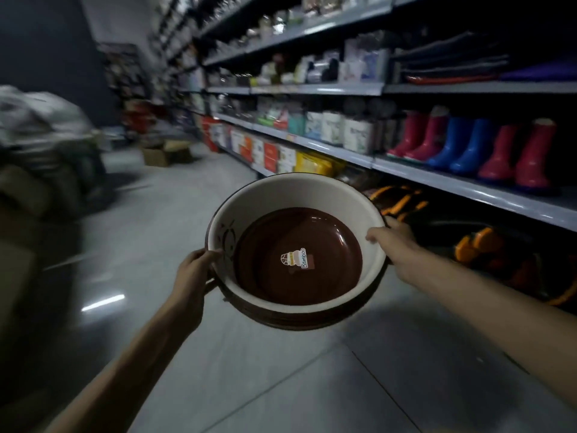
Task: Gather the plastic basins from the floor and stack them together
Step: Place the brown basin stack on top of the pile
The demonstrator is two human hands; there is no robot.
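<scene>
I hold a stack of round plastic basins in the air over the floor, tilted a little toward me. The top one is cream inside with a brown bottom and a "Bamboo" sticker. Brown rims of at least one more basin show under it at the near edge. My left hand grips the left rim, fingers curled over the edge. My right hand grips the right rim, thumb inside the basin.
A long shelf unit runs along the right with boxes, jars and red and blue rubber boots. Orange-and-black items lie under its lowest shelf. Cardboard boxes stand far down the aisle. Blurred bundles pile up at the left. Grey tiled floor lies below.
</scene>
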